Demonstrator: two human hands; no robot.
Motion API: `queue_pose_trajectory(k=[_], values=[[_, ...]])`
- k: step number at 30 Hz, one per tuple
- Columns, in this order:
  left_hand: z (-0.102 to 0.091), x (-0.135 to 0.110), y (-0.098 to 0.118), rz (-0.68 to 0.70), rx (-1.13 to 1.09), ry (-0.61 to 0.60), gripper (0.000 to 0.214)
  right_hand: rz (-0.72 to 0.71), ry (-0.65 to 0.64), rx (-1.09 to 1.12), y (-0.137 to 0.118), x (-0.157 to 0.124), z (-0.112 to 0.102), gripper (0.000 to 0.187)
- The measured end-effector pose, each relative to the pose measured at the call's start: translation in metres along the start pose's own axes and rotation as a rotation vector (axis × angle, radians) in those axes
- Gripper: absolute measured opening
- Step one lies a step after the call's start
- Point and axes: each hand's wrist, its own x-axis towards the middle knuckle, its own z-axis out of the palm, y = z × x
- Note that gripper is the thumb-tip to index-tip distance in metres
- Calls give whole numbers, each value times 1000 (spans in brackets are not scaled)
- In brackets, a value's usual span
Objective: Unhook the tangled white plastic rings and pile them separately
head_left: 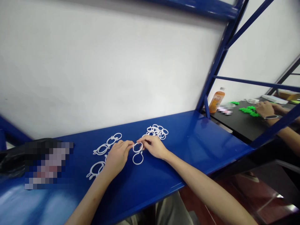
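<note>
Between my two hands is a white ring (137, 147), with a second white ring (138, 158) joined below it. My left hand (119, 155) pinches the upper ring's left side between thumb and fingertips. On the opposite side, the fingers of my right hand (153, 145) grip the same ring near its top. Left of my hands lie several linked white rings (102, 149), and more rings (96, 169) sit partly hidden behind my left wrist. A loose heap of white rings (160, 131) rests just beyond my right hand.
The blue tabletop (182, 140) meets a white wall (105, 68). A black bag (14, 159) lies at the left, and blue frame posts (217, 59) rise at the right. Past them, another person's hands (266, 109) handle green pieces (249, 110) near an orange bottle (217, 100).
</note>
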Motion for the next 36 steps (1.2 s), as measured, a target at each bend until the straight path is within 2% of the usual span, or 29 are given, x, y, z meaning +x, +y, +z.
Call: queue_pose_trajectory(k=[4, 7, 9, 12, 15, 18, 26, 36], values=[[-3, 1, -2, 87, 99, 9, 30, 110, -81, 99, -1, -1, 3, 19], [-1, 1, -1, 101, 67, 5, 31, 123, -84, 83, 2, -1, 5, 23], [1, 1, 1, 25, -29, 19, 28, 111, -50, 63, 4, -1, 5, 27], [1, 3, 7, -199, -235, 28, 25, 71, 33, 11, 5, -1, 5, 32], [-4, 5, 13, -395, -390, -55, 31, 4, 94, -73, 3, -1, 5, 34], [-6, 6, 18, -472, -471, -96, 37, -63, 106, -128, 1, -2, 7, 34], [6, 1, 22, -373, -402, 100, 29, -257, 95, -307, 1, -7, 12, 26], [8, -3, 22, -240, -345, 173, 26, -311, 113, -405, 2, -9, 15, 23]])
